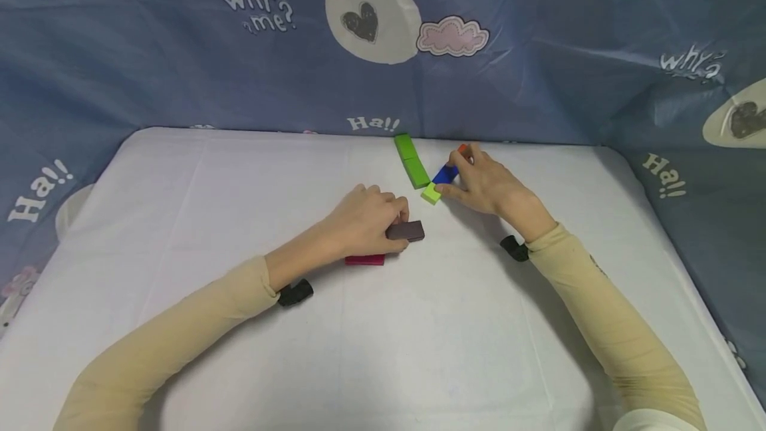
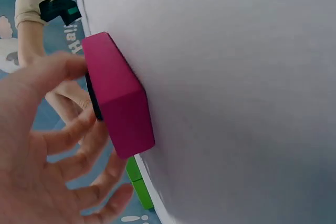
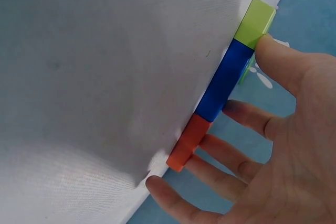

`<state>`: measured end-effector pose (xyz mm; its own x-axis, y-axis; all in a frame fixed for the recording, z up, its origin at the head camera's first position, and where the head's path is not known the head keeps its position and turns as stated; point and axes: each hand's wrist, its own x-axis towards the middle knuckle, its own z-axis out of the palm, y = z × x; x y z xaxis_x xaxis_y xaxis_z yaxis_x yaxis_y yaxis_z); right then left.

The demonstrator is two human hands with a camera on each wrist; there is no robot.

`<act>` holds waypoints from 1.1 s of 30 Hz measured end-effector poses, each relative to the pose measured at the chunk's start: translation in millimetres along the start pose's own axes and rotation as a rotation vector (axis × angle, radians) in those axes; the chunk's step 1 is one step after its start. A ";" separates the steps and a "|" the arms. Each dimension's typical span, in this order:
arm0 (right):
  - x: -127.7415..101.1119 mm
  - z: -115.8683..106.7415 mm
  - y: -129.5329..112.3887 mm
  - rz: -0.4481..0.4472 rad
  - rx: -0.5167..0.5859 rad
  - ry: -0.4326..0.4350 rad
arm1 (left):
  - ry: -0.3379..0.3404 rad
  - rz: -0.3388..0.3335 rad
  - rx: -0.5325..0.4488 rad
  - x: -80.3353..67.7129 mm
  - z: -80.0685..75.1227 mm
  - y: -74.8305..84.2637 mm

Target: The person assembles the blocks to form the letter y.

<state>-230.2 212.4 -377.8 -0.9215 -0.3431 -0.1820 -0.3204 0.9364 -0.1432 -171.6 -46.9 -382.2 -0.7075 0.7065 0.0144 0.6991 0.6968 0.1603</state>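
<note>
The left hand (image 1: 365,221) pinches a dark block (image 1: 406,231) just above a pink block (image 1: 365,259) lying on the white table (image 1: 239,218). The right hand (image 1: 487,181), fingers spread, touches a row of light green (image 1: 431,193), blue (image 1: 445,174) and orange (image 1: 463,149) blocks beside a green bar (image 1: 410,159)
</note>
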 end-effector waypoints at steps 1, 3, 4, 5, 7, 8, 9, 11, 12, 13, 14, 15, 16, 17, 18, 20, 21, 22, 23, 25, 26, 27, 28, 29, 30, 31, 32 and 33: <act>0.0 0.0 0.3 0.002 0.000 0.001 | 0.013 -0.014 0.007 1.8 0.1 0.2; -0.2 0.0 1.0 0.007 -0.001 0.004 | 0.032 -0.037 0.021 6.2 0.7 0.0; -0.3 0.2 1.2 0.009 0.000 0.005 | 0.036 -0.047 0.027 8.6 0.6 -0.2; -0.5 0.2 1.4 0.009 0.001 0.004 | 0.035 -0.055 0.030 10.9 0.5 -0.6; -1.0 0.6 1.3 0.008 0.003 0.003 | 0.025 -0.070 0.041 14.8 0.1 -1.4; -1.2 0.8 1.2 0.006 0.004 0.003 | 0.015 -0.078 0.044 16.6 -0.1 -1.6; -1.4 1.0 0.9 0.004 0.004 0.003 | 0.004 -0.084 0.044 18.2 -0.3 -1.7; -1.7 1.4 0.1 -0.001 0.005 0.002 | -0.017 -0.092 0.044 20.8 -0.4 -1.8; -1.8 1.6 -0.5 -0.003 0.005 0.003 | -0.028 -0.096 0.042 22.1 -0.5 -1.5; -1.9 1.7 -1.1 -0.005 0.006 0.003 | -0.035 -0.100 0.037 23.4 -0.5 -1.1; -2.0 1.6 -1.6 -0.007 0.007 0.005 | -0.040 -0.101 0.035 24.6 -0.7 -0.7; -2.2 1.3 -2.2 -0.007 0.007 0.006 | -0.043 -0.103 0.029 25.8 -0.9 -0.3; -2.4 1.0 -2.5 -0.006 0.007 0.006 | -0.045 -0.104 0.026 27.1 -1.1 0.2; -2.6 0.5 -2.9 -0.004 0.007 0.007 | -0.047 -0.107 0.023 28.3 -1.3 0.7; -2.8 0.0 -3.2 -0.002 0.007 0.005 | -0.048 -0.111 0.020 29.4 -1.4 1.2; -3.0 -1.0 -3.9 0.002 0.003 0.000 | -0.052 -0.119 0.019 31.1 -1.4 2.0; -3.0 -1.4 -4.4 0.005 0.001 -0.002 | -0.056 -0.124 0.022 31.9 -1.3 2.3; -2.9 -1.9 -4.9 0.007 -0.001 -0.006 | -0.060 -0.128 0.027 32.5 -1.4 2.6; -2.8 -2.4 -5.3 0.009 -0.004 -0.009 | -0.065 -0.131 0.031 33.2 -1.6 3.0; -2.6 -3.2 -6.2 0.013 -0.008 -0.017 | -0.074 -0.135 0.041 34.5 -2.2 4.1; -2.5 -3.5 -6.5 0.016 -0.010 -0.017 | -0.078 -0.135 0.048 35.0 -2.5 4.5; -2.3 -3.7 -6.8 0.017 -0.009 -0.019 | -0.083 -0.137 0.054 35.6 -2.8 5.0; -2.2 -3.8 -6.9 0.018 -0.009 -0.021 | -0.086 -0.138 0.059 36.0 -3.1 5.5; -1.9 -3.8 -7.0 0.018 -0.010 -0.021 | -0.088 -0.139 0.064 36.6 -3.1 5.8; -1.6 -3.8 -7.0 0.020 -0.010 -0.020 | -0.089 -0.142 0.068 37.0 -3.3 6.1; -1.3 -3.7 -7.0 0.021 -0.011 -0.019 | -0.091 -0.144 0.071 37.4 -3.1 6.1; -1.0 -3.6 -7.0 0.021 -0.012 -0.017 | -0.090 -0.149 0.071 37.6 -2.9 6.1; -0.7 -3.6 -7.1 0.021 -0.011 -0.017 | -0.090 -0.153 0.070 37.8 -2.7 6.0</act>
